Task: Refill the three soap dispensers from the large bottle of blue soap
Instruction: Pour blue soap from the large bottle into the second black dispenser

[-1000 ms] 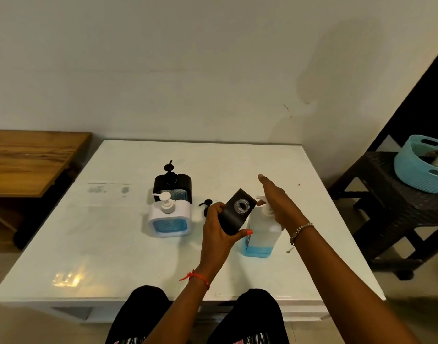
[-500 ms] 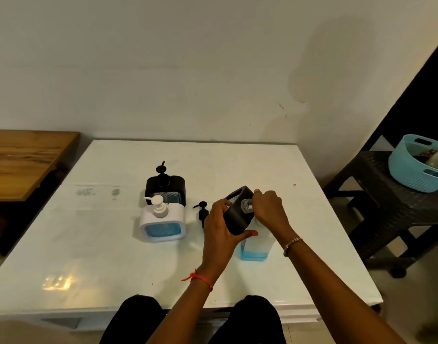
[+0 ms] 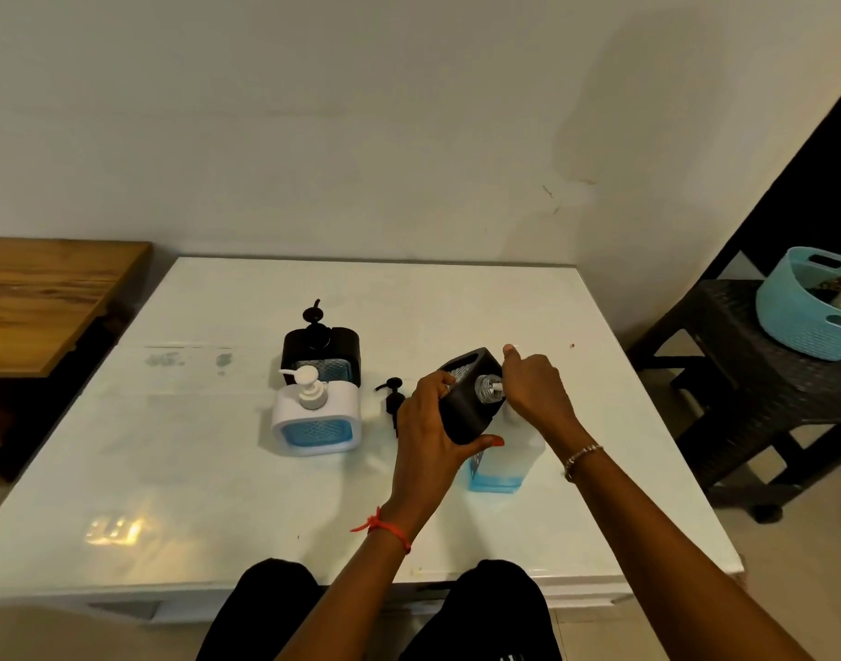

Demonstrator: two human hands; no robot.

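Clearly tilted, uncapped black dispenser (image 3: 471, 422)

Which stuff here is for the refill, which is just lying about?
Job: clear bottle of blue soap, held black square dispenser, white square dispenser, rear black dispenser, loose black pump.
Idle: teal plastic basket, dark wicker stand, wooden table.

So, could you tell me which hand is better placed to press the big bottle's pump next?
Probably the right hand: it sits curled over the pump of the large soap bottle, while the left hand grips the tilted black dispenser at the nozzle.
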